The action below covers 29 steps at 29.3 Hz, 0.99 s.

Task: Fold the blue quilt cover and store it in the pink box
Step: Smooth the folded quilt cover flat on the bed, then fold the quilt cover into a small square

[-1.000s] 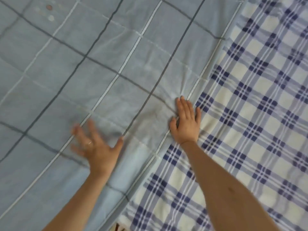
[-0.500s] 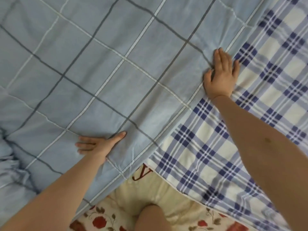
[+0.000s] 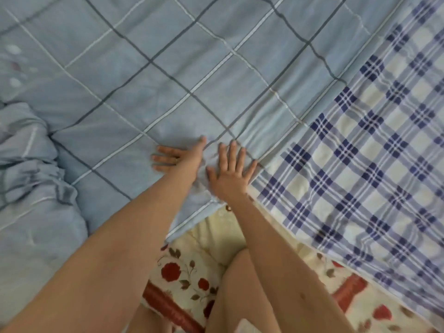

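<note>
Now both hands lie flat on the blue quilt cover (image 3: 192, 68), holding nothing. The left hand (image 3: 181, 156) has straight fingers pointing leftward and its thumb raised. The right hand (image 3: 231, 176) has splayed fingers pressing near the cover's corner. The cover lies across a blue-and-white plaid sheet (image 3: 360, 164) and is bunched at the left. Floral bedding (image 3: 192, 272) shows below. Half a second ago the right hand pressed farther up the edge, and it is now just beside the left.

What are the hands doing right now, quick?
Left hand: open, fingers flat on the blue quilt cover.
Right hand: open, fingers spread flat on the blue quilt cover too.
</note>
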Each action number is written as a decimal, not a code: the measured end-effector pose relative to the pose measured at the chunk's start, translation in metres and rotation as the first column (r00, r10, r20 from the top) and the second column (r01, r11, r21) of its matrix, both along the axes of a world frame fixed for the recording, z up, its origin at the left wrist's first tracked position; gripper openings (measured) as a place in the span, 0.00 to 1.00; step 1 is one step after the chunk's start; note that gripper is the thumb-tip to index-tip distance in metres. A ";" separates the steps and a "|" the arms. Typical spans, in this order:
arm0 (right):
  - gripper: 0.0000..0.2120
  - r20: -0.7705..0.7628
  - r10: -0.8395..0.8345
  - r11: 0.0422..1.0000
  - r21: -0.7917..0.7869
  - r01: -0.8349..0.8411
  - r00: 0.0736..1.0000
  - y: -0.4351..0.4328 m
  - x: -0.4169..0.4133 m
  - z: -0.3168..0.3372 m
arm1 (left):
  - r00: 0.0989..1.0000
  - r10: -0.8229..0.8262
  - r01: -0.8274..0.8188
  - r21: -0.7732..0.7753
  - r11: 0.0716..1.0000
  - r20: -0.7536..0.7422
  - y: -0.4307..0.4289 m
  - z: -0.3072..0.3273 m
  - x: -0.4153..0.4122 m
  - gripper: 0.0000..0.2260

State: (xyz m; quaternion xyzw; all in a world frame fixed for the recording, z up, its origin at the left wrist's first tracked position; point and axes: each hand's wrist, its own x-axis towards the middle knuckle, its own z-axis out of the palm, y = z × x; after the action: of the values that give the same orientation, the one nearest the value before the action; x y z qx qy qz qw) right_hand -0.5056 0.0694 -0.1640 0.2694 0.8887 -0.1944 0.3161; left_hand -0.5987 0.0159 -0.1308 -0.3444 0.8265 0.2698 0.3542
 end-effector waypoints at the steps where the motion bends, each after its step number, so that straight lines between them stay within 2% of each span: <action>1: 0.31 0.033 -0.004 1.000 0.016 0.004 0.999 0.001 -0.003 0.000 | 1.000 -0.020 0.020 0.063 0.998 0.001 -0.007 0.001 -0.003 0.50; 3: 0.32 0.039 0.000 0.998 0.068 -0.002 0.999 -0.003 -0.007 0.002 | 0.998 -0.065 0.067 0.217 0.974 -0.018 -0.040 0.006 -0.006 0.41; 5: 0.32 0.031 -0.014 0.994 0.112 0.010 0.999 0.006 -0.008 0.004 | 0.980 -0.141 0.174 0.270 0.947 -0.139 -0.066 0.016 0.002 0.31; 7: 0.31 0.028 -0.015 0.992 0.128 0.011 0.999 -0.013 -0.006 0.007 | 0.895 -0.272 0.330 0.113 0.937 -0.354 -0.132 0.031 0.036 0.27; 9: 0.31 0.035 -0.024 0.992 0.127 0.019 0.999 -0.016 -0.009 0.007 | 0.771 -0.300 0.333 -0.045 0.942 -0.562 -0.194 0.042 0.079 0.31; 10: 0.31 0.033 -0.037 0.990 0.139 0.032 0.999 -0.015 -0.008 0.008 | 0.728 -0.306 0.303 -0.114 0.946 -0.614 -0.221 0.048 0.100 0.35; 12: 0.31 0.000 -0.042 0.984 0.171 0.042 0.999 -0.014 -0.006 0.005 | 0.752 -0.301 0.211 -0.218 0.953 -0.587 -0.271 0.041 0.130 0.45; 14: 0.31 -0.036 -0.039 0.983 0.180 0.045 0.999 -0.019 -0.005 0.000 | 0.871 -0.225 0.120 -0.256 0.959 -0.436 -0.314 0.018 0.148 0.53; 16: 0.31 -0.060 -0.030 0.979 0.201 0.042 0.998 -0.026 -0.001 -0.005 | 0.940 -0.066 0.023 -0.130 0.991 -0.336 -0.345 -0.004 0.159 0.54; 17: 0.30 -0.050 -0.036 0.976 0.213 0.045 0.998 -0.024 -0.001 -0.005 | 0.930 0.011 -0.008 0.009 1.000 -0.368 -0.351 -0.014 0.158 0.49; 19: 0.30 -0.046 -0.045 0.968 0.246 0.055 0.998 -0.026 -0.003 -0.005 | 0.882 0.159 -0.046 0.256 0.966 -0.443 -0.360 -0.029 0.156 0.33; 20: 0.30 -0.044 -0.052 0.964 0.260 0.062 0.998 -0.031 -0.004 -0.005 | 0.863 0.204 -0.069 0.292 0.954 -0.463 -0.362 -0.031 0.156 0.25; 23: 0.29 -0.019 -0.135 0.952 0.275 0.135 0.991 -0.053 -0.006 0.007 | 0.785 0.261 -0.173 0.206 0.963 -0.562 -0.361 -0.023 0.162 0.06; 26: 0.29 -0.100 -0.174 0.947 0.256 0.194 0.980 -0.093 0.016 0.015 | 0.718 0.349 -0.246 0.249 0.937 -0.603 -0.364 -0.004 0.174 0.06; 29: 0.29 -0.297 -0.166 0.958 0.176 0.225 0.940 -0.159 0.067 0.029 | 0.652 0.573 -0.381 0.438 0.814 -0.497 -0.370 0.013 0.189 0.10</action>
State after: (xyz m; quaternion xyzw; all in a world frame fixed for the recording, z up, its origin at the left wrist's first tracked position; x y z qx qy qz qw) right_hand -0.4387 -0.0893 -0.1345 0.3582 0.9083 -0.1671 0.1369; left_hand -0.4101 -0.3542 -0.1177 -0.3892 0.7230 0.5699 0.0316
